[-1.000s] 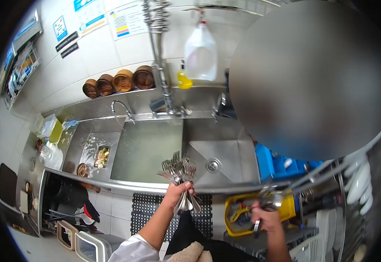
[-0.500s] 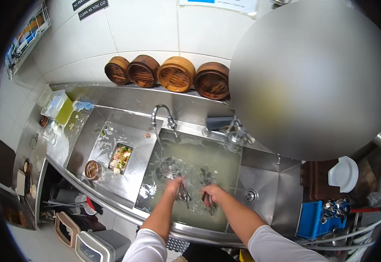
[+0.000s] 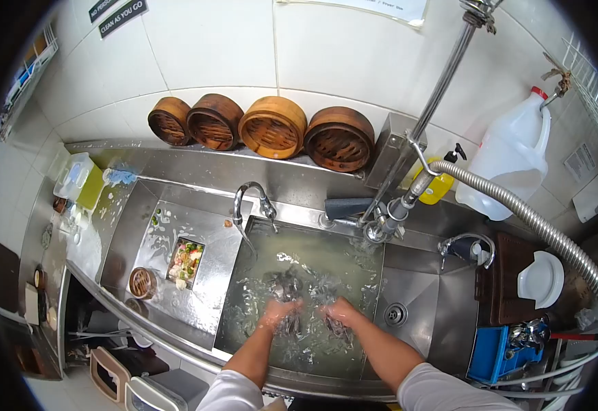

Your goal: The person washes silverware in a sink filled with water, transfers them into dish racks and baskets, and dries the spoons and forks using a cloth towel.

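My left hand is closed around a bunch of metal cutlery at the water's surface in the middle sink. Close beside it, my right hand grips a second bunch of cutlery, partly under the splashing water. Ripples and motion blur hide the single pieces, so their kinds are hard to make out. Cloudy greenish water fills the basin around both hands. A curved tap hangs over the left rim of the basin.
Left drainboard: food scraps in a square opening and a small bamboo steamer. Bamboo steamers line the back ledge. Right: another basin with a drain, a hose, white plates and a blue bin with cutlery.
Both hands have pushed the bunches slightly farther into the basin and closer together, with more splashing. The head view has shifted a little.
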A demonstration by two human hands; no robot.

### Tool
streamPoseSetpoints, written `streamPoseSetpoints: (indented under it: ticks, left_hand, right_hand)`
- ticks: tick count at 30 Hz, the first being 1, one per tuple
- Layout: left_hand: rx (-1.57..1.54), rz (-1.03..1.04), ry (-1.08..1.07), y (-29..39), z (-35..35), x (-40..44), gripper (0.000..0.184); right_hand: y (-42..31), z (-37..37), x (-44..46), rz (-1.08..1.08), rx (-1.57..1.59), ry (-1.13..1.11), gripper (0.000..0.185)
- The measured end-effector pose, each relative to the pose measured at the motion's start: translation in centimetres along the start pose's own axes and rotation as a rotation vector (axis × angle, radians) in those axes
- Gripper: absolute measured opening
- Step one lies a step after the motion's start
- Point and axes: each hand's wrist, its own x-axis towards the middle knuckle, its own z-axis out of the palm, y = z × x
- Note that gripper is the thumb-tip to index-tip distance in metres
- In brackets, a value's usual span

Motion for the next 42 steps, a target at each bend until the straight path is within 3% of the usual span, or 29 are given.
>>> streamPoseSetpoints:
  ticks: [1, 2, 3, 4, 5, 6, 7, 9, 10, 13, 15, 16, 17, 19, 20, 21, 23, 24, 27, 28, 29, 31, 32, 33, 35, 36, 39, 40, 42]
  left_hand:
    - [0.005, -0.011, -0.005, -1.0, 0.0, 0.0, 0.035]
    - [-0.353, 0.074, -0.122, -2.4, 0.0, 0.4, 0.027]
    - [-0.708, 0.171, -0.233, -3.2, -0.1, 0.5, 0.021]
    - [-0.923, 0.116, -0.286, -3.5, 0.3, -0.4, 0.024]
    - [-0.917, 0.122, -0.281, -3.2, 0.4, -1.0, 0.024]
    - [-0.912, 0.188, -0.291, -2.9, 0.5, -1.8, 0.026]
    - [-0.908, 0.253, -0.299, -2.6, 0.7, -2.5, 0.029]
    - [-0.879, 0.284, -0.25, -2.1, 1.3, -2.5, 0.032]
    - [-0.766, 0.209, -0.201, -2.2, 1.4, -1.9, 0.029]
    - [-0.558, 0.075, -0.165, -3.8, 2.1, 1.4, 0.032]
    - [-0.27, -0.133, -0.041, -6.0, 2.8, 5.7, 0.041]
    - [-0.368, -0.057, -0.12, -9.1, 3.8, 8.7, 0.05]
    - [-0.073, 0.137, -0.1, -14.3, 4.9, 13.1, 0.052]
    - [0.591, 0.484, 0.128, -21.6, 6.5, 19.4, 0.059]
    - [0.418, 0.234, -0.096, -14.0, 5.3, 12.4, 0.07]
    - [0.425, 0.235, -0.109, -13.3, 5.8, 12.1, 0.07]
    - [-0.168, -0.111, 0.075, -16.1, 7.0, 12.9, 0.059]
    - [0.054, -0.179, 0.024, -18.4, 8.2, 15.3, 0.063]
    - [0.876, 0.187, -0.069, -6.3, 5.8, 6.8, 0.06]
    - [0.932, 0.772, 0.287, -16.1, 6.9, 13.3, 0.06]
    - [0.929, 0.753, 0.263, -16.1, 7.3, 12.4, 0.06]
    - [0.468, 0.074, -0.261, -9.8, 5.5, 9.8, 0.061]
    - [0.453, 0.005, -0.179, -5.3, 5.1, 5.7, 0.047]
    - [0.453, 0.007, -0.169, -5.4, 4.6, 4.9, 0.047]
    - [-0.706, 0.103, -0.166, -6.8, 4.3, 3.1, 0.024]
    - [-0.707, 0.093, -0.163, -6.4, 4.1, 1.7, 0.024]
    - [-1.001, 0.182, -0.172, -2.8, 2.0, -2.7, 0.01]
    - [-0.965, 0.272, -0.178, -1.6, 1.5, -3.8, 0.014]
    - [-0.863, 0.235, -0.167, -1.5, 0.7, -3.2, 0.015]
  right_hand:
    - [-1.9, 1.3, -3.9, -0.124, -0.272, -0.048, 0.012]
    - [-2.7, 1.9, -6.3, -0.146, 0.053, -0.113, 0.007]
    - [-3.3, 2.2, -7.7, -0.149, 0.052, -0.121, 0.007]
    - [-3.7, 2.4, -9.0, -0.068, 0.269, -0.132, 0.01]
    - [-3.6, 2.4, -9.5, 0.014, 0.485, -0.143, 0.012]
    - [-0.4, 1.1, -6.1, -0.077, 0.55, -0.302, 0.016]
    - [-0.2, 1.0, -5.5, -0.077, 0.55, -0.307, 0.016]
    - [-1.1, 1.2, -5.6, -0.097, 0.631, -0.543, 0.017]
    - [-2.0, 1.6, -6.0, 0.036, 0.484, -0.272, 0.016]
    - [-3.3, 2.9, -5.9, 0.035, 0.3, -0.086, 0.019]
    - [-0.6, 2.6, -1.9, 0.111, 0.298, 0.007, 0.018]
    - [0.5, 3.0, -0.1, 0.131, 0.06, 0.15, 0.017]
    - [1.6, 3.1, 1.1, 0.151, -0.177, 0.293, 0.016]
    - [3.9, 1.6, 2.2, 0.1, -0.18, 0.232, 0.017]
    - [4.9, 0.8, 3.0, -0.085, -0.326, 0.157, 0.018]
    - [7.1, 0.3, 3.6, -0.258, -0.469, 0.077, 0.02]
    - [15.9, -1.1, 11.6, -0.244, -0.73, 0.07, 0.026]
    - [20.3, -1.8, 15.4, -0.24, -0.859, 0.066, 0.031]
    - [8.1, -0.7, 1.3, -0.558, -1.358, -0.059, 0.033]
    - [3.0, 0.6, -3.3, -0.377, -1.136, -0.152, 0.024]
    - [4.4, 1.1, -2.8, -0.351, -1.125, -0.165, 0.024]
    - [6.9, 1.8, 0.6, 0.13, -0.208, 0.274, 0.017]
    - [3.8, 2.8, -1.9, 0.102, -0.046, 0.272, 0.013]
    - [1.6, 3.1, -4.0, 0.095, -0.048, 0.266, 0.013]
    - [-0.7, 2.8, -7.2, -0.001, 0.248, -0.077, 0.014]
    - [-0.5, 2.8, -7.3, -0.132, 0.332, -0.169, 0.012]
    - [-3.2, 2.1, -10.8, -0.262, 0.305, -0.271, 0.01]
    - [-3.3, 1.5, -10.4, -0.205, 0.316, -0.337, 0.011]
    - [-1.4, 0.7, -6.9, -0.141, 0.235, -0.281, 0.013]
